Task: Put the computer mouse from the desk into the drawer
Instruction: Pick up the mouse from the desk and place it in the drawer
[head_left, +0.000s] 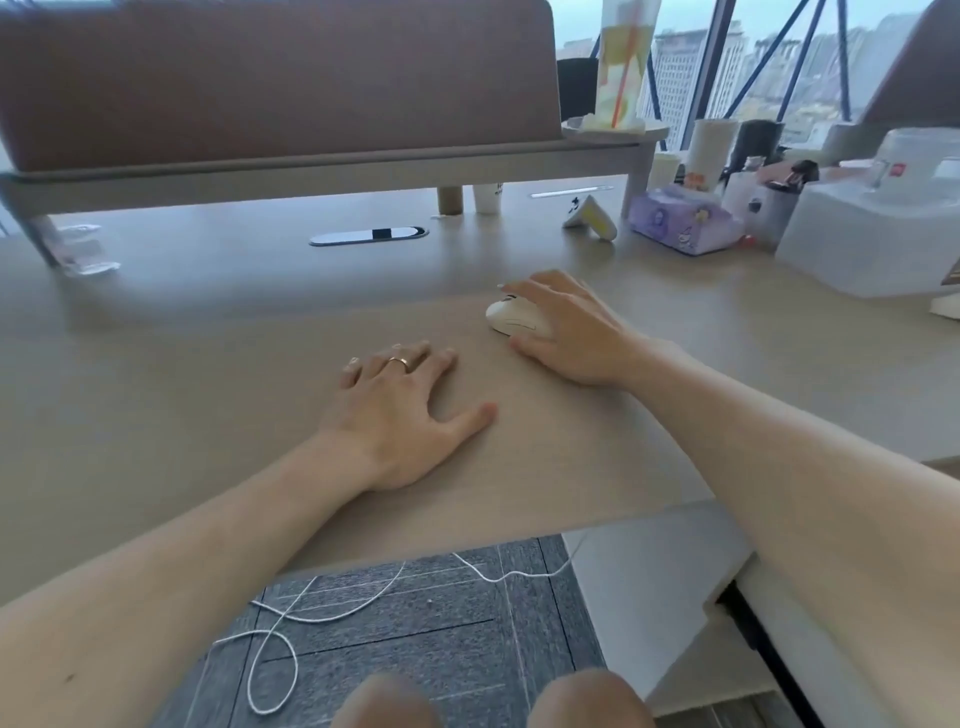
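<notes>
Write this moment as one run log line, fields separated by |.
stage: grasping | right hand: closed around white mouse on desk | left hand: flat on desk, empty | drawer: not reached yet

A brown padded partition (270, 78) stood on grey legs along the back of the beige desk (182, 338). Beyond it, tall windows (769, 67) with blue diagonal braces showed city towers in hazy daylight. Grey carpet tiles (415, 639) covered the floor under a loose white cord (280, 644)
</notes>
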